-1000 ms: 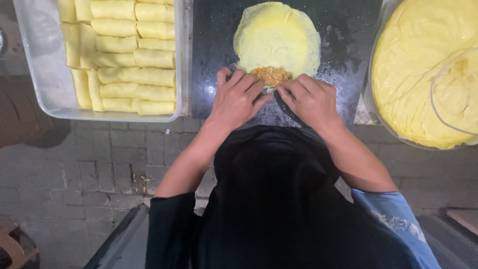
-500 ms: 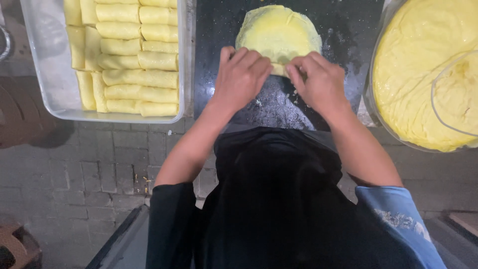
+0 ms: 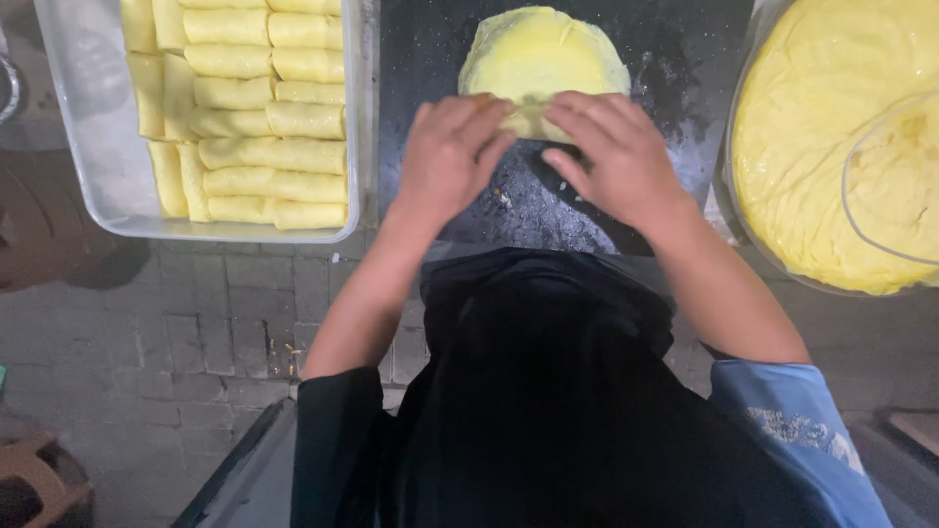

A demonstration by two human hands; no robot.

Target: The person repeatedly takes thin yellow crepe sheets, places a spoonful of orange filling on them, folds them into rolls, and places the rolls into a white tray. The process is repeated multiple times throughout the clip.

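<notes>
A round yellow crepe (image 3: 541, 54) lies on a dark board (image 3: 675, 59). Its near edge is folded up over the filling, which is hidden. My left hand (image 3: 445, 152) and my right hand (image 3: 608, 152) both grip that folded edge, fingertips meeting at the fold in front of the crepe's middle. My black sleeve and a blue sleeve show below.
A metal tray (image 3: 93, 147) at the left holds several rolled yellow crepes (image 3: 269, 117) in rows. At the right stands a large container of stacked yellow crepes (image 3: 812, 127) with a clear round lid (image 3: 885, 176) lying on them. Grey brick paving (image 3: 176, 332) lies below.
Both hands moved away from me, folding the near edge of the crepe over the orange filling. The filling, seen a second ago, is covered.
</notes>
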